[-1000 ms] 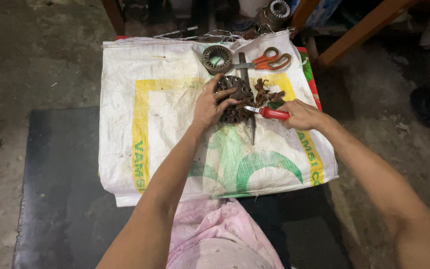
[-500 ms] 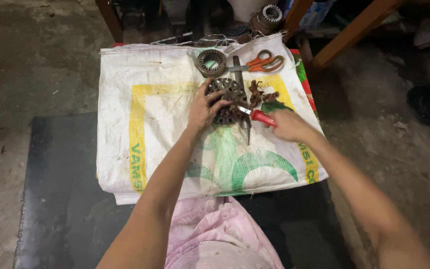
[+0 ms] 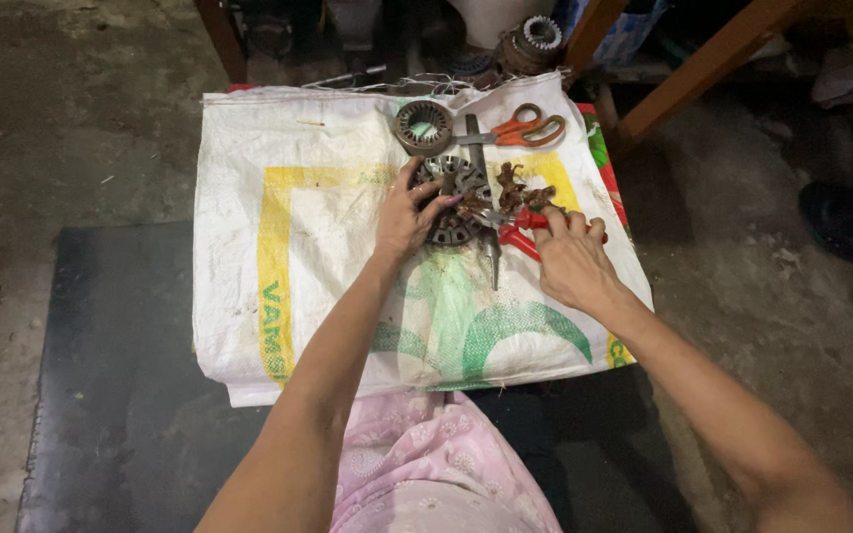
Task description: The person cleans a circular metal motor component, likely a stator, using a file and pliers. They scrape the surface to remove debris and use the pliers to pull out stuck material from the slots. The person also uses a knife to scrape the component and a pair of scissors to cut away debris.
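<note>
Woven sack over dark mat; left hand steadies stator; concrete floor.

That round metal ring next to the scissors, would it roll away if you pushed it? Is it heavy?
The ring lies flat on the sack, so a push would probably slide it, not roll it. Stood on edge, it might roll. It looks like thick, dark metal, so it is likely heavy for its size and stiff. The woven sack may let it slide fairly easily.

floor: grey concrete — dim | wooden legs, perhaps a bench's
</note>
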